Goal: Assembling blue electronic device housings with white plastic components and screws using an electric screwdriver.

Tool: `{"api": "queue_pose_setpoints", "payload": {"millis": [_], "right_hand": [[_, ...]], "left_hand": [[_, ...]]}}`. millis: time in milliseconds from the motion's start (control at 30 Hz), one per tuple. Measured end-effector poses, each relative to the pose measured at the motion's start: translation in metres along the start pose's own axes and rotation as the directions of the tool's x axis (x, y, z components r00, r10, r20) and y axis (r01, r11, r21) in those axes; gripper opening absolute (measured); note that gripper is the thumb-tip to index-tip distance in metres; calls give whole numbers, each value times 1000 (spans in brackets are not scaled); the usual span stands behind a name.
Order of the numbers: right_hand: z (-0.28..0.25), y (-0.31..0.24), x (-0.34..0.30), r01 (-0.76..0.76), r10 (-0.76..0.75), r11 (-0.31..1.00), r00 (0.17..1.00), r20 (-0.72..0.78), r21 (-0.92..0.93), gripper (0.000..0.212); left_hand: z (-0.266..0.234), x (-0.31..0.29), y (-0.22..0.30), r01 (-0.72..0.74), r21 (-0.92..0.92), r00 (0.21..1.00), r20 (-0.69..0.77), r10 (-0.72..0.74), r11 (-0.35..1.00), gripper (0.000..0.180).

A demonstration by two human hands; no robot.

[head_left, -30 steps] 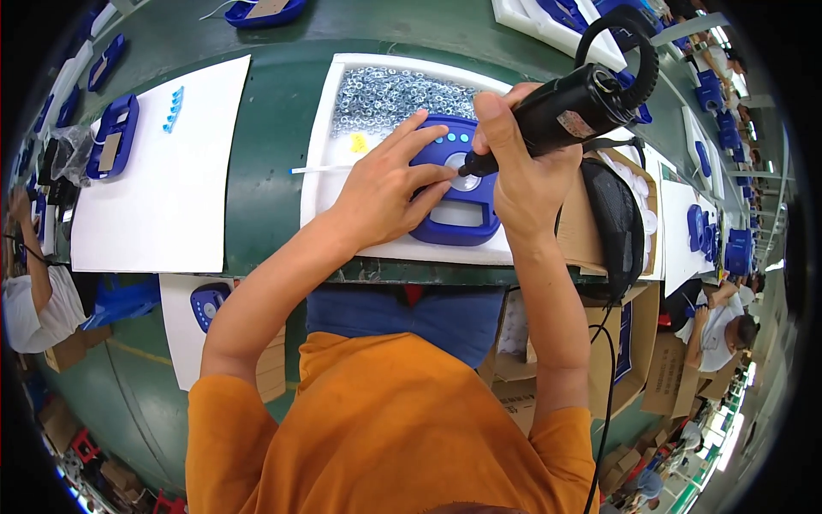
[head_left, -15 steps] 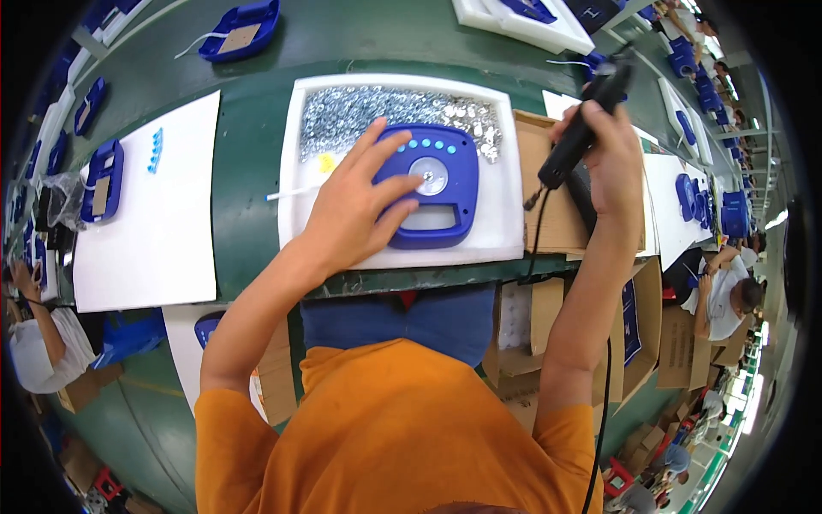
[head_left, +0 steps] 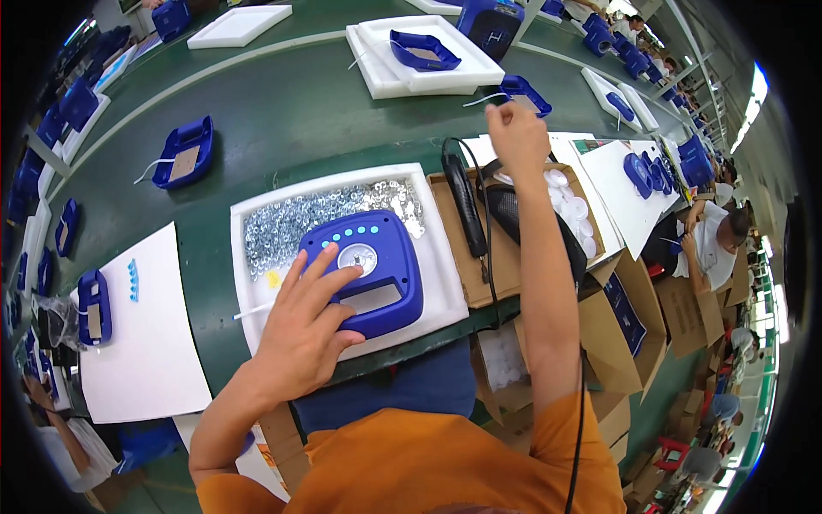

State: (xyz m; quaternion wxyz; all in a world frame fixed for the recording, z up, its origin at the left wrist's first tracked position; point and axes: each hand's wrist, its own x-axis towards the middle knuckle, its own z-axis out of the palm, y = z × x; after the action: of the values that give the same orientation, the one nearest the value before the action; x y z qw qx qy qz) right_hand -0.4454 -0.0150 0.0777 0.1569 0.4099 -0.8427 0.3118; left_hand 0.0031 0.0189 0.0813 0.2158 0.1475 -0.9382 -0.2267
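Observation:
My left hand [head_left: 304,330] lies spread on a blue plastic housing [head_left: 398,257], fingers on its top face and thumb along its near side. The housing has a row of light-blue buttons, a clear round dial and a rectangular opening. Under it is a white foam tray [head_left: 441,300] with many small metal fasteners [head_left: 287,227]. My right hand [head_left: 518,137] reaches forward, curled closed, just in front of a blue shell [head_left: 525,92]; anything inside its fingers is hidden. A black power screwdriver [head_left: 465,210] rests in a cardboard tray [head_left: 445,188] below my right forearm.
White round parts [head_left: 574,206] fill a box right of my forearm, beside a black mesh pouch [head_left: 505,210]. A white board [head_left: 141,334] with small blue pieces lies left. Farther off are another blue shell [head_left: 184,154] and stacked foam trays [head_left: 428,81]. A cable crosses my right side.
My right hand has put the black screwdriver down in the cardboard tray and moved forward toward the blue shell. My left hand stays on the housing. The view has shifted to the right and farther ahead.

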Motion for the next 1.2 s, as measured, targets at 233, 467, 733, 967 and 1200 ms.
{"api": "queue_pose_setpoints", "payload": {"millis": [233,467,733,967,1200], "right_hand": [[86,124,123,58,-4,952,985,175,-301,36],[106,185,134,166,-24,862,957,288,-480,19],[99,217,137,375,-266,687,927,265,-622,18],[39,140,131,239,-217,760,970,110,-604,14],[-19,124,103,51,-13,790,998,66,-611,21]], "left_hand": [[-58,59,-59,46,136,986,-165,-24,990,24],[-27,148,-210,115,365,954,-299,0,924,23],[30,279,-288,300,489,932,-331,-144,819,58],[114,421,-255,73,572,968,-238,80,817,62],[131,457,-251,79,597,967,-239,84,799,24]]}}
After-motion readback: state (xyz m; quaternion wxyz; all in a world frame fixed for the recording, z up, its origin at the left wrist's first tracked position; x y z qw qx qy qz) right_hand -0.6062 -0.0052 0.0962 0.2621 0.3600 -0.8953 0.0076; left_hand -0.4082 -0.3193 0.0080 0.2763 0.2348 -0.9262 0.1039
